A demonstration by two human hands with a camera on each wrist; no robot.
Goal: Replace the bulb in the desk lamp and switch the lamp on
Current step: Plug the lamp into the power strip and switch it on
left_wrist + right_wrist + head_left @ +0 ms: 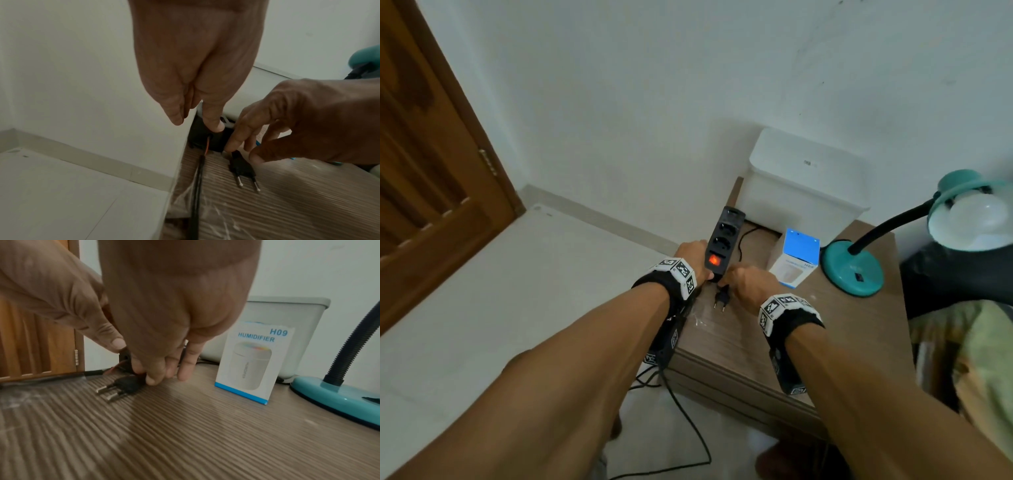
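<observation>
A teal desk lamp (852,269) stands at the right of the wooden nightstand (739,342), with a white bulb (976,216) in its shade. Its black two-pin plug (722,298) lies unplugged on the wood, pins toward me. My right hand (726,285) pinches the plug (242,168) at its cord end (125,383). My left hand (702,264) grips the near end of the black power strip (724,236), thumb (213,127) on its end. The strip's red switch (714,260) glows. Both sockets are empty.
A blue and white humidifier box (796,257) stands between the strip and the lamp base (339,395). Behind it sits a white bin (804,181) against the wall. A brown door (424,164) is at the left. Black cables hang off the nightstand's front left corner.
</observation>
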